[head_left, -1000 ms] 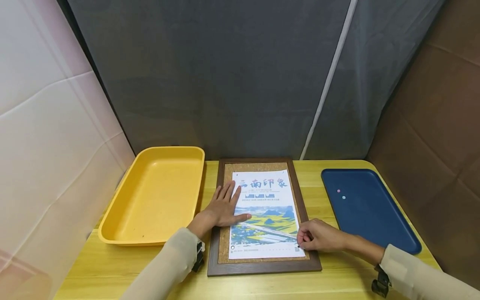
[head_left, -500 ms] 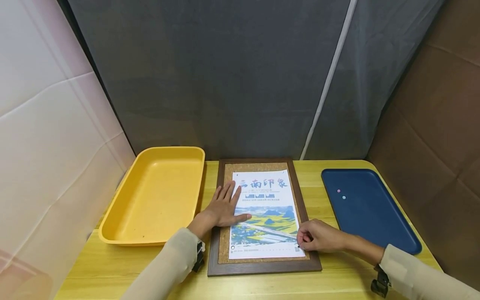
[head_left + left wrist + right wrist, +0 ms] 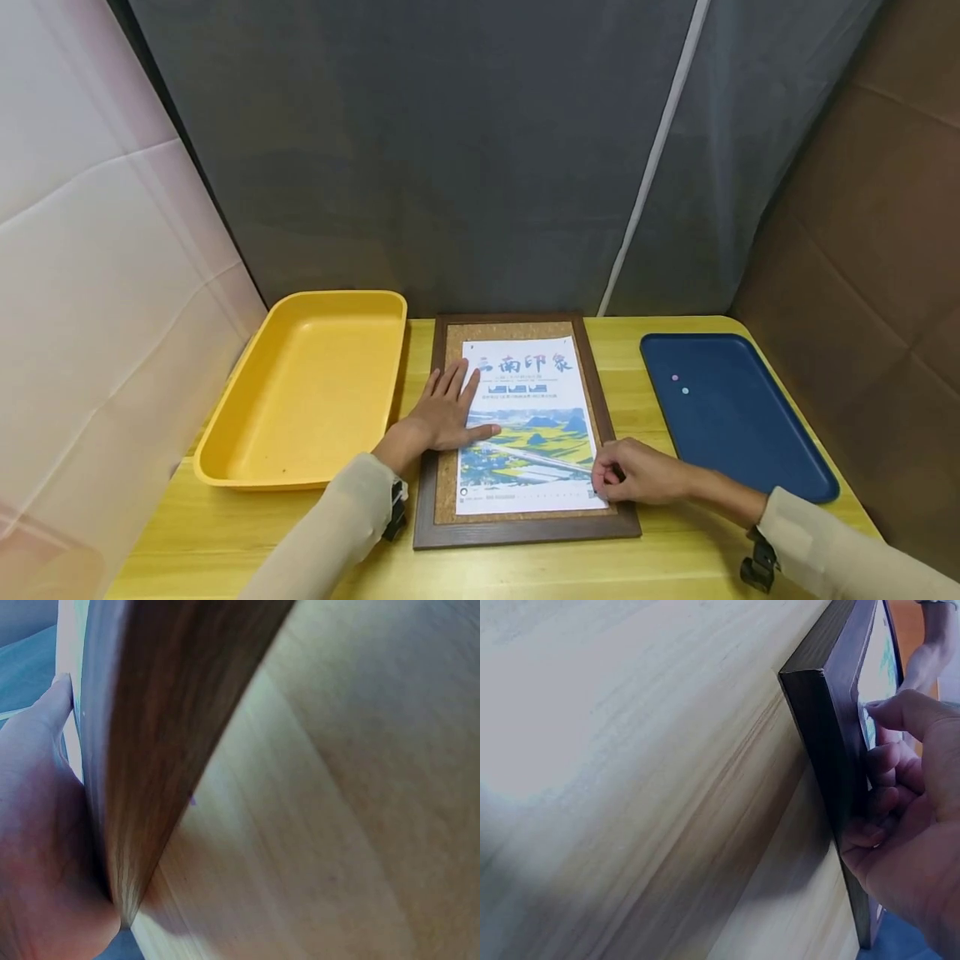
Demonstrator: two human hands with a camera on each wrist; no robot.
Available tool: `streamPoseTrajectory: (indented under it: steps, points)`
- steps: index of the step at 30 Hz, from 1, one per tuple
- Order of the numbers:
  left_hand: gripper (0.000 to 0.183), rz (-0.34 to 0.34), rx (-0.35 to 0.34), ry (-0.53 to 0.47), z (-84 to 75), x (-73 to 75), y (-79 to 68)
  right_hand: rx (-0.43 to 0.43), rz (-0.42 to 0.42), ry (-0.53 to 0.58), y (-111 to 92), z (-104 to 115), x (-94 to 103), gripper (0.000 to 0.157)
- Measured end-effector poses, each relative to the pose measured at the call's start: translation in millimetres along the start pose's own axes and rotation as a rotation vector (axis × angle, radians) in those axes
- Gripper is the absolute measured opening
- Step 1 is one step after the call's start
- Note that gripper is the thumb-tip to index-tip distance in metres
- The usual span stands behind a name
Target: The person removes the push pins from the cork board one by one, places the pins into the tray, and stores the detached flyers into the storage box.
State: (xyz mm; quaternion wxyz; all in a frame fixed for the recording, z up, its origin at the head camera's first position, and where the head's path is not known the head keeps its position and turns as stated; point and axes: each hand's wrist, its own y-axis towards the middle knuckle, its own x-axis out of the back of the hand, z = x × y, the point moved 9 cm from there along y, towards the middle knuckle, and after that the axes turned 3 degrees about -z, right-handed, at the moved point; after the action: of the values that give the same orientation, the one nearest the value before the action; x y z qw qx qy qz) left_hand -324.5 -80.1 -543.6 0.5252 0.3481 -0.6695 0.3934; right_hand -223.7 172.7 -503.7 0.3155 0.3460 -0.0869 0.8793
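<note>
A printed poster with a landscape picture lies on a cork board in a dark brown wooden frame. Small pins show at its top corners. My left hand rests with spread fingers on the poster's left side; the left wrist view catches it beside the frame edge. Curled at the lower right corner is my right hand, its thumb and forefinger pinching what appears to be a small pushpin, mostly hidden by the fingertips. In the right wrist view the thumb presses near the paper, over the frame's edge.
A deep yellow tray stands left of the frame, with a few dark specks inside. To the right lies a shallow blue tray, holding a pink pushpin and a pale pushpin. A grey curtain hangs behind the table.
Both hands keep their places on the poster. Only the head view has shifted very slightly.
</note>
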Motion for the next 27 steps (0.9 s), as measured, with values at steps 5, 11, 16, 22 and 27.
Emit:
streamPoseTrajectory:
  steps: [5, 11, 16, 22, 27]
  points:
    - [0.116, -0.002, -0.001, -0.02, 1.2, 0.5, 0.1, -0.055, -0.022, 0.151, -0.5, -5.8, 2.2, 0.01]
    - [0.116, -0.008, 0.008, -0.008, 3.6, -1.4, 1.5, -0.126, -0.038, 0.272, -0.4, -15.6, 4.6, 0.005]
    - [0.116, -0.034, -0.001, -0.017, 3.0, -0.1, 1.0, -0.138, -0.046, 0.301, -0.9, -19.7, 8.0, 0.005]
    - [0.115, -0.026, -0.005, -0.018, 2.1, 1.1, 0.0, -0.133, -0.061, 0.286, -0.8, -21.4, 13.9, 0.005]
    - [0.115, -0.005, -0.006, -0.008, 0.5, 1.0, -0.7, -0.139, -0.077, 0.283, -0.6, -22.3, 20.9, 0.006]
